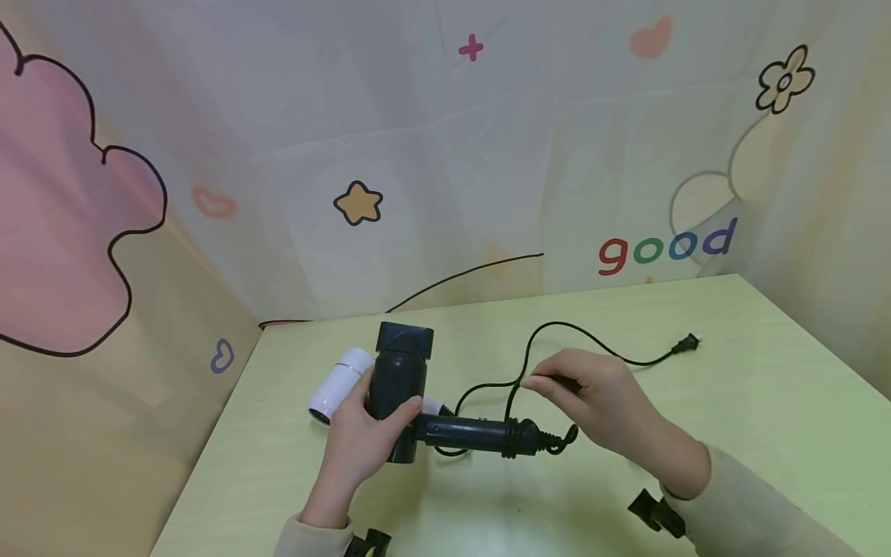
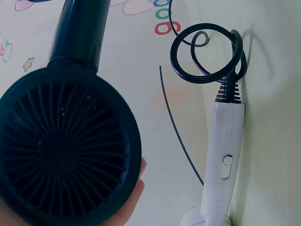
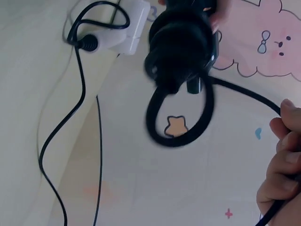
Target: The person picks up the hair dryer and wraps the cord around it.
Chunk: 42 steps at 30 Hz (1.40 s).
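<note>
The left hand [image 1: 358,433] grips a black hair dryer [image 1: 399,379] by its barrel, above the middle of the surface [image 1: 773,418]; the right hand [image 1: 602,398] pinches its cord [image 3: 247,93]. Beyond, a white hair dryer [image 1: 339,384] lies toward the left edge, a plug [image 1: 686,343] toward the far right corner.

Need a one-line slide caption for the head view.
Left hand grips a black dryer, right hand pinches its cord; a white dryer lies behind on the table.
</note>
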{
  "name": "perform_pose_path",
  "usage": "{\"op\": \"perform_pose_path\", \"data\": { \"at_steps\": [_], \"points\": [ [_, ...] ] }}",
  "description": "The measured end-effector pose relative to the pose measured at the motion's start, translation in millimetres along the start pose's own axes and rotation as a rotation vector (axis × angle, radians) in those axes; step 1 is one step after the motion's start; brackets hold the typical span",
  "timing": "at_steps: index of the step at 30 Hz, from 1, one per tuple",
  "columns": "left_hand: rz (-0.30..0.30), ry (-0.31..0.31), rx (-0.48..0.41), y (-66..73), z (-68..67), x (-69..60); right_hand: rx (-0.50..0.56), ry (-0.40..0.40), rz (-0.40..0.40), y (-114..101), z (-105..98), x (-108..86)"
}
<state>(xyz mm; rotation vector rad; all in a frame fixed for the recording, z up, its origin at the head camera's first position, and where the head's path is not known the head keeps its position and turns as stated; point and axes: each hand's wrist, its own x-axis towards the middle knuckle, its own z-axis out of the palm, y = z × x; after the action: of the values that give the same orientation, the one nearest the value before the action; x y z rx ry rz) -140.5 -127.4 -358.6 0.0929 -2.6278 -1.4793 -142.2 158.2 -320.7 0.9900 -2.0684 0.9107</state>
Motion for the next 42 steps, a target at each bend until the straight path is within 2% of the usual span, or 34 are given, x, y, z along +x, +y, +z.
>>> {"op": "perform_pose_path", "data": {
  "at_steps": [3, 12, 22, 30, 36, 42],
  "points": [
    [-0.004, 0.033, 0.02, 0.6, -0.1, -0.1, 0.027, -0.001, -0.052, -5.9, 2.6, -1.4],
    [-0.025, 0.128, 0.008, 0.3, -0.5, 0.4, 0.092, -0.065, -0.053, -20.3, 9.7, -9.3],
    [-0.025, 0.183, -0.083, 2.1, -4.6, 2.9, 0.186, -0.093, -0.038, -27.2, 15.7, -18.0],
    [-0.045, 0.195, -0.148, 3.9, -8.1, 5.9, 0.273, -0.114, -0.028, -27.2, 22.5, -26.5],
    [-0.072, 0.193, -0.227, 3.8, -11.0, 9.9, 0.33, -0.213, 0.03, -28.8, 24.6, -31.9],
    [-0.119, 0.164, -0.307, 3.2, -15.0, 11.5, 0.258, -0.353, 0.069, -29.7, 21.6, -34.8]
  ]
}}
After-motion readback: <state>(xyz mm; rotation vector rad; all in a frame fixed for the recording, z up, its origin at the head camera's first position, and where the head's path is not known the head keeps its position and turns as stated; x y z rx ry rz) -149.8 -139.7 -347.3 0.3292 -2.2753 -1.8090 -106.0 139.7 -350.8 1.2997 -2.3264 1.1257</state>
